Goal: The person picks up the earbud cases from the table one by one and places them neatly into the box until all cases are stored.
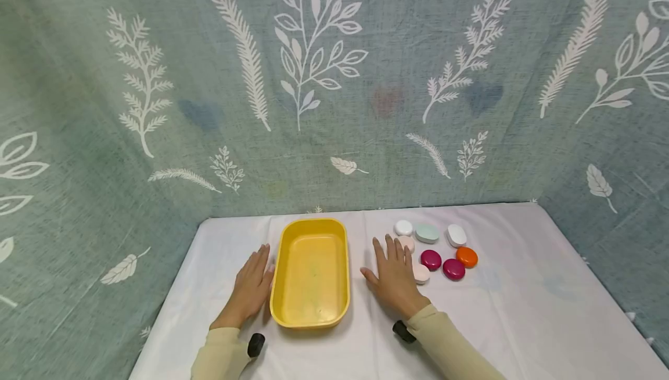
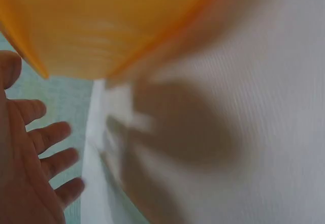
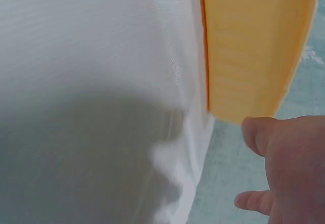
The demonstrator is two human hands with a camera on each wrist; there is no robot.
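Two bare hands are flanking a yellow tray (image 1: 312, 275), and neither one is gripping a thing! On the near side of the commentary box, so to speak, the left hand (image 1: 251, 287) is lying along the tray's left wall, its fingers running straight and fairly close together in the head view, thumb pointing toward that wall. Whether the thumb is actually touching, I cannot tell. The left wrist view is showing those fingers standing slightly apart, the palm holding nothing, a dark shadow falling over the white cloth (image 1: 522, 322).

Over to the right hand (image 1: 395, 280), and here the fingers are fanning wider, extended, with the thumb sticking out toward the tray and a strip of cloth showing between them. Its outer edge is partly covering two pale pink pieces (image 1: 421, 274); contact with them I cannot call.

Just beyond it, the smooth rounded pieces are sitting in a loose cluster: a round white piece (image 1: 403, 228), a mint-green oval (image 1: 427, 233), a white oval (image 1: 456, 235), two magenta pieces (image 1: 453, 269), and an orange piece (image 1: 467, 257) close by. The tray is sitting upright left of that group, its open top facing up between the hands.
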